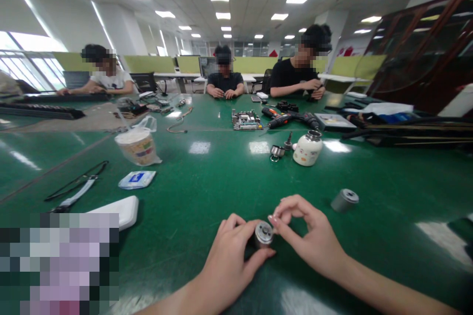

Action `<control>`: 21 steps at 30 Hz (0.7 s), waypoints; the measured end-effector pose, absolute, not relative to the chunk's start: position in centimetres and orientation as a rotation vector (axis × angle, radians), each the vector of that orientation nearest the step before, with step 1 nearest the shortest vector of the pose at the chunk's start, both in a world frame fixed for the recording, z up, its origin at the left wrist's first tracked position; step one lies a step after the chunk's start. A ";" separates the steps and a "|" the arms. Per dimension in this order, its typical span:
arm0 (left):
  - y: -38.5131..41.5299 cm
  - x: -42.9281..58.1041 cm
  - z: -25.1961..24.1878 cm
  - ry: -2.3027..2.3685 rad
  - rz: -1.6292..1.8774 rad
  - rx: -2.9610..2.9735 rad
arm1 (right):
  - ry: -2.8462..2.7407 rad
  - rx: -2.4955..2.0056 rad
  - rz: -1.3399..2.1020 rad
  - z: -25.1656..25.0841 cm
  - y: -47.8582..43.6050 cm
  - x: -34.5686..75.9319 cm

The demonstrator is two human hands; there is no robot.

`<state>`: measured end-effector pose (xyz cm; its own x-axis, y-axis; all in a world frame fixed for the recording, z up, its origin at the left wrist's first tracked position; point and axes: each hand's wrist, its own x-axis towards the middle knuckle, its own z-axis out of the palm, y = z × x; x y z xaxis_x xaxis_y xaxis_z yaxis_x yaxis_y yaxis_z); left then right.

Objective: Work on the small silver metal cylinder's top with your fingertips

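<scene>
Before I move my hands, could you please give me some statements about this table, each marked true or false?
1. The left hand holds a small metal cylinder. True.
2. The right hand is around the white bottle. False: its fingertips are close to the cylinder; the bottle stands farther back.
3. A second metal cylinder is on the green table. True.
4. In the picture, the bottle is left of the bagged cup. False: it is to the right.
</scene>
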<state>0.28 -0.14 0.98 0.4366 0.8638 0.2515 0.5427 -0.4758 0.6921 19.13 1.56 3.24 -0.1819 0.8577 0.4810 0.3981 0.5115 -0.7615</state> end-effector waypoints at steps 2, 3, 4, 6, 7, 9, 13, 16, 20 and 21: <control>-0.2 0.3 1.0 1.185 0.806 2.171 | -1.744 -1.044 0.602 3.5 1.6 19.2; -0.2 0.3 1.0 1.182 0.806 2.171 | -1.749 -1.033 0.625 3.6 1.6 19.2; -0.2 0.3 0.9 1.177 0.808 2.169 | -1.770 -1.025 0.653 3.7 1.6 19.2; -0.1 0.2 0.7 1.168 0.819 2.160 | -1.845 -1.023 0.702 3.7 1.4 19.1; -0.1 0.2 0.6 1.166 0.827 2.156 | -1.884 -1.026 0.718 3.6 1.3 19.0; -0.1 0.3 0.4 1.163 0.844 2.152 | -1.922 -1.031 0.721 3.4 1.2 18.8; -0.1 0.3 0.4 1.162 0.833 2.163 | -1.830 -1.015 0.698 3.2 1.5 18.9; 0.0 0.3 0.6 1.191 0.812 2.171 | -1.734 -1.052 0.706 3.0 3.0 19.8; 0.0 0.2 0.7 1.212 0.803 2.165 | -1.731 -1.186 0.758 1.7 5.9 21.6; -0.1 0.2 0.7 1.214 0.802 2.160 | -1.745 -1.196 0.771 1.1 6.5 22.0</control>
